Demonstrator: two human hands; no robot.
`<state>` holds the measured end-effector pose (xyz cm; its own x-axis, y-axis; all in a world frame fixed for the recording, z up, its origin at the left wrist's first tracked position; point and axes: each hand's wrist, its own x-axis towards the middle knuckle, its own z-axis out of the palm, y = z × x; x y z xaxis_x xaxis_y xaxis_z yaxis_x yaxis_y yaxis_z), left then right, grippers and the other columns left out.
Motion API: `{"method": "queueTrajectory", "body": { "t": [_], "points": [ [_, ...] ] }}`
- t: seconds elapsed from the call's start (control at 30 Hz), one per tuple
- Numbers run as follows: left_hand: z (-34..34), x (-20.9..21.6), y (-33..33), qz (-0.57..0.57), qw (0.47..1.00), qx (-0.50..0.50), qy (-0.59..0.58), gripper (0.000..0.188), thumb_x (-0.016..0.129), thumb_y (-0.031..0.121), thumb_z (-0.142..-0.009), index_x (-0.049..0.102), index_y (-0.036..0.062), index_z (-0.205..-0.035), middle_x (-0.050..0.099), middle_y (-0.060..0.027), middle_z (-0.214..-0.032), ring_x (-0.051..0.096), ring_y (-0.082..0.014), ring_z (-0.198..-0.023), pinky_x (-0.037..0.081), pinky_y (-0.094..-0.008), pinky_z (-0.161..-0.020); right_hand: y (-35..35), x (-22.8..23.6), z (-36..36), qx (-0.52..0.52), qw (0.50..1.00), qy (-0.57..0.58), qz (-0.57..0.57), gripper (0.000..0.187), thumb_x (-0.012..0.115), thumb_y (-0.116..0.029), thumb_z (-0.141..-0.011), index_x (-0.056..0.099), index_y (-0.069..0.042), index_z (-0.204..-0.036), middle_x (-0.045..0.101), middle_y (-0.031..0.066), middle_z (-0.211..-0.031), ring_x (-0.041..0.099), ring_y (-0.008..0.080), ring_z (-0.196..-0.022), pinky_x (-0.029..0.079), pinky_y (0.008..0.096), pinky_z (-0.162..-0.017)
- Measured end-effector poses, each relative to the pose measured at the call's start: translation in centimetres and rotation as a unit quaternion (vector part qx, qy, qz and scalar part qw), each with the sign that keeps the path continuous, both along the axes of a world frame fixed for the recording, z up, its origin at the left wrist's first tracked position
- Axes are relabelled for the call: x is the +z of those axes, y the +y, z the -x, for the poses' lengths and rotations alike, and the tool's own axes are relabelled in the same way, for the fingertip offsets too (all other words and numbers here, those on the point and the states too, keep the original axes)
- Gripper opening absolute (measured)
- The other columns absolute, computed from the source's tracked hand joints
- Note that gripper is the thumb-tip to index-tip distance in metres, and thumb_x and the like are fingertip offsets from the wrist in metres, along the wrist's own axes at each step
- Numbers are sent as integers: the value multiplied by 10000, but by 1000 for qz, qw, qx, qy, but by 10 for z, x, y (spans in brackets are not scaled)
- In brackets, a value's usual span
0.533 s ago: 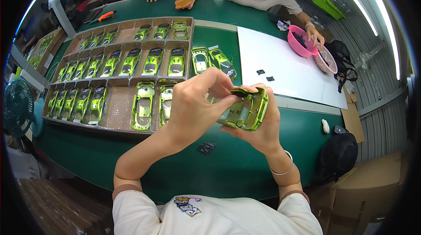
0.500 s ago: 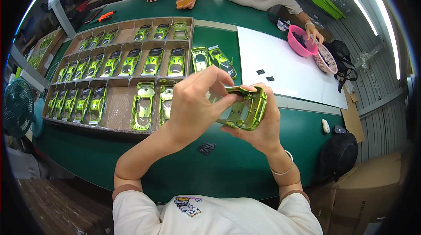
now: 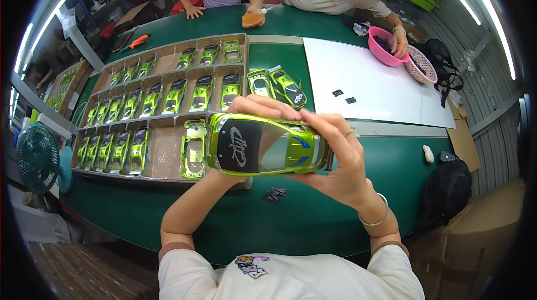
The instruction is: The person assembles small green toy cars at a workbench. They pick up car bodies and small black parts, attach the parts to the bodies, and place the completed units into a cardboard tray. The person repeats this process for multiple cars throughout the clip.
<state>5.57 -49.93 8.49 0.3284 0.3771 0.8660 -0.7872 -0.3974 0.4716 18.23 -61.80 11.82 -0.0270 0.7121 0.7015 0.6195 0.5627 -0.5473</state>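
Note:
A shiny green toy car body shell (image 3: 274, 146) is held level above the table, its painted outer side facing up, with a black panel at the left end. My left hand (image 3: 260, 107) grips its far edge and left end; the fingers beneath are hidden by the shell. Around the right end, my right hand (image 3: 344, 157) is closed, thumb and fingers on opposite edges. Just behind the shell, a compartment tray (image 3: 165, 152) holds several similar green shells. Two more shells (image 3: 290, 86) lie beside the tray. Small black parts (image 3: 275, 195) sit in a pile nearer me.
A white board (image 3: 386, 87) bears two small black pieces (image 3: 351, 100). Beyond it stand a pink bowl (image 3: 386, 57) of black parts and a pink basket (image 3: 420, 65). Opposite, a co-worker's hand holds an amber bottle (image 3: 254, 18); the other reaches into the bowl. A fan (image 3: 38, 152) stands left.
The shell has turned over from its hollow inside to its painted outer side and now lies lengthwise left to right. My left hand moved from inside it to its edge.

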Motion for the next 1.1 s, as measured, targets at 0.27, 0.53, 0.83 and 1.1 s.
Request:
{"method": "queueTrajectory", "body": {
  "t": [0.27, 0.53, 0.83, 1.1],
  "points": [
    [0, 2, -10, -35, 983, 182, 10, 286, 663, 23, -743, 480, 68, -958, 567, -105, -888, 569, -211, -833, 461, -317, -748, -14, 1, 22, -54, 997, -21, -45, 651, 817, -159, -558, 542, 25, -1120, 576, 138, -962, 567, 266, -830, 463, 343, -741],
    [-9, 3, -30, 60, 998, 20, 8, 269, 685, 33, -740, 543, 53, -967, 613, -85, -884, 574, -181, -810, 448, -294, -744, -1, 9, -9, 124, 956, 263, 37, 248, 759, -39, -647, 650, -9, -868, 632, 102, -871, 603, 165, -807, 477, 272, -714],
    [-8, -4, -26, 2, 998, 36, 59, 268, 702, 35, -714, 589, 67, -954, 553, -61, -890, 539, -180, -840, 449, -279, -702, -5, 9, -17, 47, 995, 83, -40, 228, 745, -3, -635, 677, -51, -847, 644, 70, -801, 622, 161, -707, 500, 252, -613],
    [-1, -2, -29, -1, 995, 57, 79, 263, 692, 104, -738, 568, 65, -967, 545, -71, -902, 533, -178, -842, 448, -293, -758, -9, 15, -5, -19, 997, 33, -63, 231, 735, 32, -626, 650, -19, -834, 636, 95, -764, 632, 190, -695, 512, 266, -602]
  ]
}}
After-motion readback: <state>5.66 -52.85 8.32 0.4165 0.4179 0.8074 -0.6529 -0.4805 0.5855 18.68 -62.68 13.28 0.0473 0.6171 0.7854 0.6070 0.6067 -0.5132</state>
